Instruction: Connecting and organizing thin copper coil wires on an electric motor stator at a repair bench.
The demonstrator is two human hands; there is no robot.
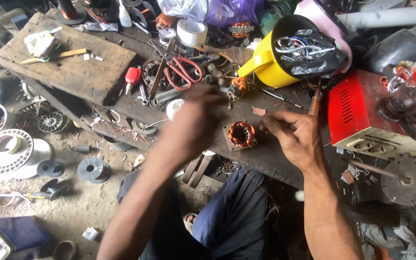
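Right hand (298, 136) pinches a thin wire beside the copper-wound stator (241, 134) on the workbench (266, 156). Left hand (194, 123) is blurred above it; grip can't be told.

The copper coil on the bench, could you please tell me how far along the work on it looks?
Done: the copper coil sits wound in its square metal frame on the workbench. In hand: the right hand pinches something thin beside the coil; the left hand, blurred, hovers on its other side, apparently empty. Left: loose wire ends trail from the coil, and the red-handled scissors lie unused behind.

Yellow jug (266, 65), red-handled scissors (183, 72), possibly a red transformer box (357, 113).
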